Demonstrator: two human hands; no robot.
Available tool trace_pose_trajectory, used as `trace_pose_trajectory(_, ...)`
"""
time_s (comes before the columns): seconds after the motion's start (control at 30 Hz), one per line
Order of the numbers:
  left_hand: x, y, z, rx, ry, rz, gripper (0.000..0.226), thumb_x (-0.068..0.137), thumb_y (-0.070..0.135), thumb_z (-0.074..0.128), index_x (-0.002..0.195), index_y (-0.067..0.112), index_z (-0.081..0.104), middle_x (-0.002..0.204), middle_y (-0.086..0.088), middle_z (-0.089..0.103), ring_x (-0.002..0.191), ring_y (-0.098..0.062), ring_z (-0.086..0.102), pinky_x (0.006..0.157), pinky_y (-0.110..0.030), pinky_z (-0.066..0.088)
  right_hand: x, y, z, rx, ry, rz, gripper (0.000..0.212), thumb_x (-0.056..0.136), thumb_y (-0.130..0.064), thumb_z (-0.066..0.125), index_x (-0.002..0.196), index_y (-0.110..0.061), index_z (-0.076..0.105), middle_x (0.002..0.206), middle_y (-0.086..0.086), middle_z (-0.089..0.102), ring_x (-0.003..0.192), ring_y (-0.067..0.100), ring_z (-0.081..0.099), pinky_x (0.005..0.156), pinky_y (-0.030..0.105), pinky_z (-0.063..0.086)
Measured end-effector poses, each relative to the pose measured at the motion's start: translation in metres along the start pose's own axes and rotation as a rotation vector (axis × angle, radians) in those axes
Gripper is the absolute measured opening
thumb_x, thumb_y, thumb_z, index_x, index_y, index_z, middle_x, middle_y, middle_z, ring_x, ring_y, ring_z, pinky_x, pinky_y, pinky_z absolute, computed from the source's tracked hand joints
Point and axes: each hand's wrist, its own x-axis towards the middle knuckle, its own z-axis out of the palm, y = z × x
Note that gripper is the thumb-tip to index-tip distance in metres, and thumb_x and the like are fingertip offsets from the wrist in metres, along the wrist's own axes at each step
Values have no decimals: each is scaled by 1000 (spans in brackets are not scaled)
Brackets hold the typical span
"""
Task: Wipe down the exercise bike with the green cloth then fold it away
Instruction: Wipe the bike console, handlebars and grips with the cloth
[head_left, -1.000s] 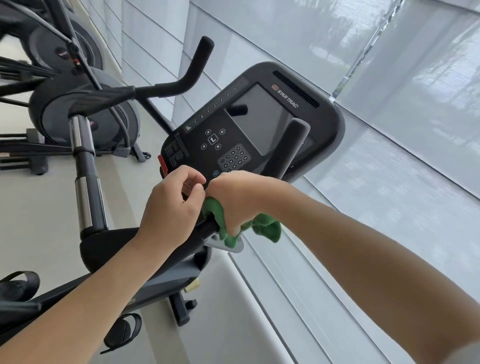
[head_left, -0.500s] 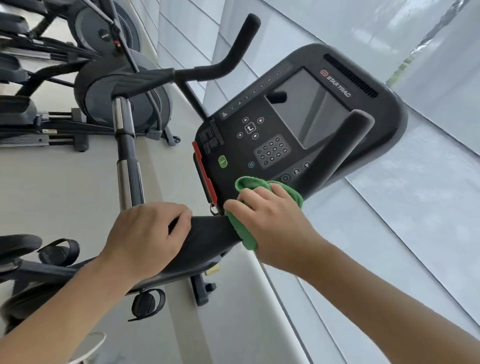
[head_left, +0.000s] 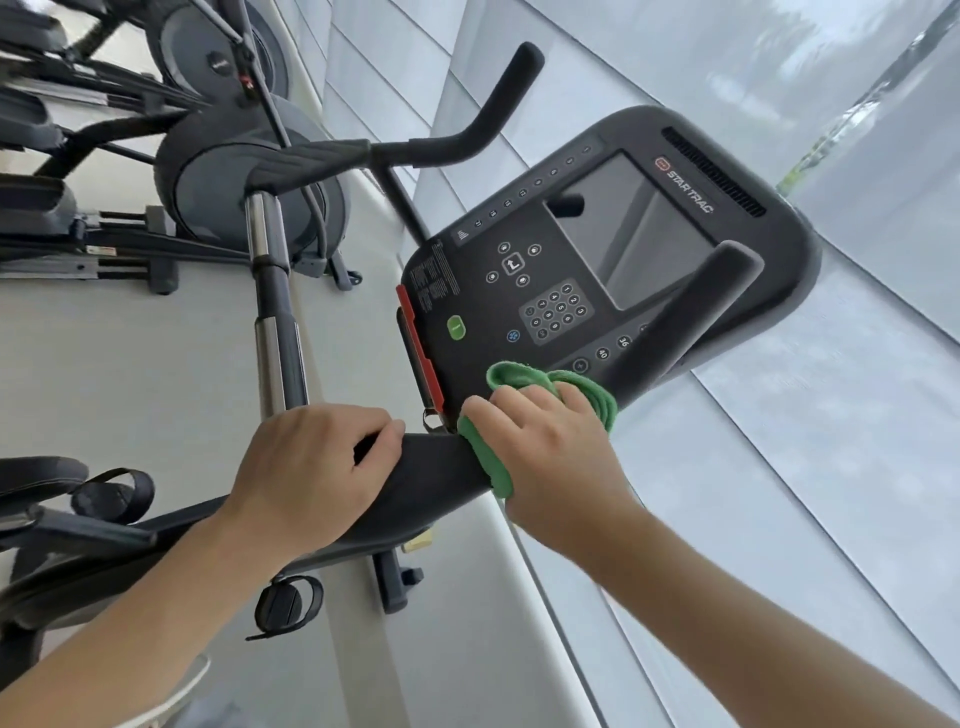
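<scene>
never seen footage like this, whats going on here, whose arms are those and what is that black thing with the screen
The view comes from a camera worn on a person's head, looking down at their own arms. The black thing is the console of an exercise bike, with a screen and keypad. The right hand presses a green cloth against the console's lower edge, wiping it. The left hand grips the bike's black handlebar, likely to steady it. Other gym machines stand behind, on a pale floor.
</scene>
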Motion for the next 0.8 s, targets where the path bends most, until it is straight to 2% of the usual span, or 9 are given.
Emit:
trace_pose_trajectory(0.1, 0, 1, -1, 4, 12, 31, 44, 99, 44, 41, 59, 25, 47, 47, 7, 42, 44, -8, 42, 46, -20, 24, -7, 2, 7, 25, 143, -24, 39, 92, -8, 41, 123, -18, 63, 96, -2, 58, 85, 25, 54, 80, 40, 41)
trace_pose_trajectory(0.17, 0, 2, -2, 5, 16, 39, 43, 99, 42, 41, 60, 25, 50, 47, 8, 42, 44, -7, 42, 47, -19, 23, 2, 11, -3, 10, 48, -95, 40, 87, -11, 40, 119, -18, 62, 94, -2, 59, 81, 26, 56, 77, 39, 43)
trace_pose_trajectory(0.3, -1, 5, -3, 8, 4, 24, 43, 99, 41, 40, 60, 24, 44, 48, 5, 40, 46, -11, 40, 47, -22, 23, 42, 19, -35, 36, -443, -186, 11, 84, -26, 62, 94, -26, 63, 78, -7, 63, 68, 23, 62, 65, 34, 53)
trace_pose_trajectory(0.37, -1, 6, -5, 9, -2, 32, 41, 99, 40, 39, 60, 27, 36, 49, 5, 36, 47, -10, 39, 47, -23, 23, 73, 19, -46, 30, -695, -218, 20, 64, -24, 79, 80, -21, 67, 62, -6, 63, 56, 19, 62, 56, 29, 57)
trace_pose_trajectory(0.43, -1, 6, -6, 4, -9, 36, 40, 99, 39, 37, 61, 29, 32, 50, 6, 35, 48, -10, 38, 47, -23, 23, 91, 16, -50, 1, -865, -214, 29, 50, -20, 88, 71, -16, 69, 55, -3, 61, 48, 19, 58, 50, 27, 54)
trace_pose_trajectory(0.5, -1, 4, -6, 0, -26, 33, 39, 100, 39, 36, 63, 27, 37, 52, 4, 38, 52, -13, 41, 48, -27, 28, 86, 16, -48, -3, -805, -216, 30, 51, -20, 87, 75, -18, 69, 57, -4, 64, 50, 19, 61, 48, 27, 52)
trace_pose_trajectory(0.63, -3, 1, -5, 17, -57, 46, 36, 101, 37, 34, 70, 24, 49, 58, 4, 47, 58, -16, 47, 50, -24, 31, 36, 15, -26, 13, -364, -190, 18, 82, -24, 65, 99, -25, 59, 84, -6, 62, 71, 26, 61, 65, 33, 46)
trace_pose_trajectory(0.73, -3, -3, -10, -5, -111, 89, 34, 103, 35, 33, 75, 25, 50, 62, 5, 48, 62, -16, 48, 54, -29, 37, 7, 11, -7, -13, -79, -90, 41, 78, -12, 64, 118, -23, 60, 94, -4, 57, 79, 26, 55, 73, 39, 41)
trace_pose_trajectory(0.8, -3, -5, -14, -46, -169, 82, 34, 106, 33, 34, 77, 26, 50, 64, 5, 50, 65, -16, 51, 58, -34, 43, -7, 12, -2, -35, -2, -97, 60, 77, -3, 62, 135, -18, 57, 107, 0, 59, 92, 28, 57, 81, 43, 44)
